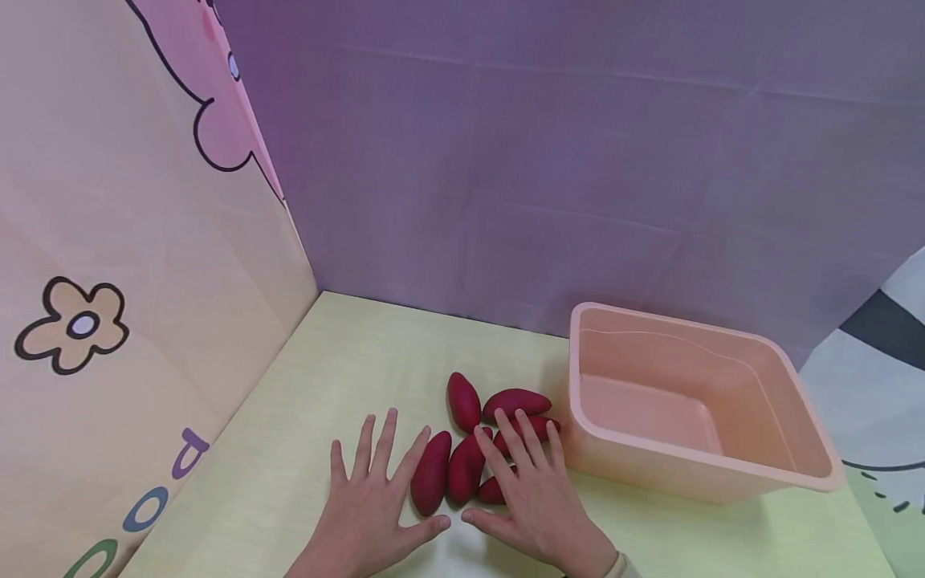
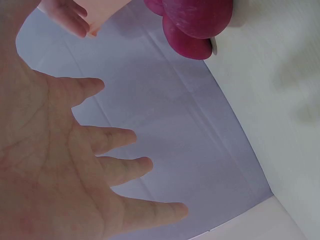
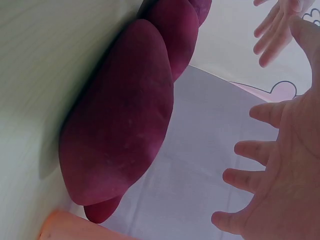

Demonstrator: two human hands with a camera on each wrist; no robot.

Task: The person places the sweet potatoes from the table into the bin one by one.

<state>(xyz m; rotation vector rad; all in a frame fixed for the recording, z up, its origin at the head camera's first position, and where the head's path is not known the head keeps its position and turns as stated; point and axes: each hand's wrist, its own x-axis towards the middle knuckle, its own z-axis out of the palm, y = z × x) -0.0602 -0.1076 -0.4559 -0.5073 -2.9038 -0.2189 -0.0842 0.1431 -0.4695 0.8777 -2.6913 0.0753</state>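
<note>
Several dark red sweet potatoes [image 1: 431, 474] lie close together on the table in the head view. My left hand [image 1: 364, 506] is spread just left of the group, fingers straight and palm down. Over the right part of the group my right hand [image 1: 538, 506] spreads its fingers, overlapping the nearest sweet potato [image 1: 492, 490] and partly hiding it. Both palms show bare in the wrist views, holding nothing. A large sweet potato [image 3: 120, 120] fills the middle of the right wrist view, with the right palm raised above the tabletop beside it.
A pink plastic basin [image 1: 679, 449] stands on the table [image 1: 376, 337] right of the sweet potatoes, its inside bare. Behind rises a purple cloth wall [image 1: 542, 160]. A printed cream panel [image 1: 166, 281] borders the left side, and another printed panel [image 1: 867, 385] the right.
</note>
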